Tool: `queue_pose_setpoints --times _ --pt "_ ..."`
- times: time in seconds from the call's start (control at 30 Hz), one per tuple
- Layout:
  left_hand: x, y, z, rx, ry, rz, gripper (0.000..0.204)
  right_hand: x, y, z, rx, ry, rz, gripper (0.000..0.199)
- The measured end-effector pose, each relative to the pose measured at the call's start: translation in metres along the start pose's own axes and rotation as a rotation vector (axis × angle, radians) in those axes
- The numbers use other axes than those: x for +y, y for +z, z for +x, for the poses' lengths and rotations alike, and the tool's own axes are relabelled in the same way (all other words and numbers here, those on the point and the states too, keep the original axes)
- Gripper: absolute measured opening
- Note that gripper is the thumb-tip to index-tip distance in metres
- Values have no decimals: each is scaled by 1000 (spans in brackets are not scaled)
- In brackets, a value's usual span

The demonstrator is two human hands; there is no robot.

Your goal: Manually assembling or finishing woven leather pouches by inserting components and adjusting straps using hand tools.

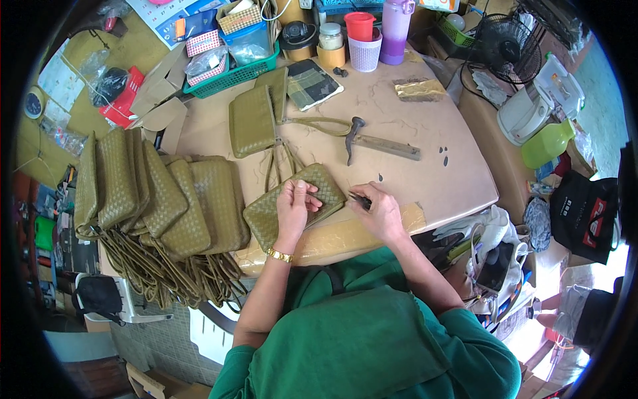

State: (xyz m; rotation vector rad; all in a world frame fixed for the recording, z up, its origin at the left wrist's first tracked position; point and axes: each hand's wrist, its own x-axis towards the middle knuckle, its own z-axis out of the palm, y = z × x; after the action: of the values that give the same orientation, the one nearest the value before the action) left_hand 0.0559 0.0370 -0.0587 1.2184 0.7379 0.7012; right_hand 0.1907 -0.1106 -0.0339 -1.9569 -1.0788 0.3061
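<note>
An olive woven wristlet pouch (264,219) lies at a slant near the table's front edge. My left hand (296,207) rests on its upper face, fingers curled in and thumb against them; whatever they pinch is too small to make out. Off the pouch's right end, my right hand (380,213) closes around a small dark tool (361,199), mostly hidden in the fingers, its tip pointing left toward the pouch. Behind the pouch are two more olive pouches (251,123) with thin straps. A hammer (385,146) with a wooden handle lies beyond my right hand.
Several olive pouches (179,206) are heaped at the left, straps hanging over the edge. Along the back stand a green basket (232,76), a white cup (364,54) and a purple bottle (396,33). A dark notebook (312,85) and a gold-brown strip (420,90) lie on the table (458,179).
</note>
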Motion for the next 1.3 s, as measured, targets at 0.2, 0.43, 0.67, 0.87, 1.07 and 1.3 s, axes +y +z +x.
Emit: queue_pose_setpoints --times 0.2,0.43,0.67,0.87,1.07,1.3 --pt "-9 -12 -8 54 448 633 20 -5 22 11 -115 -176 -166 26" --pt "62 -23 -57 -212 259 1464 50 9 18 33 -193 -107 235 9" --pt "51 9 -38 -209 449 952 56 3 11 37 -336 20 279 13" --pt "21 10 -27 -299 344 756 64 20 6 36 -149 181 609 8" --pt "15 30 -22 -192 477 889 36 16 3 35 -127 213 692 10" --pt "4 28 -19 -41 404 728 8 2 -6 23 -146 289 477 15"
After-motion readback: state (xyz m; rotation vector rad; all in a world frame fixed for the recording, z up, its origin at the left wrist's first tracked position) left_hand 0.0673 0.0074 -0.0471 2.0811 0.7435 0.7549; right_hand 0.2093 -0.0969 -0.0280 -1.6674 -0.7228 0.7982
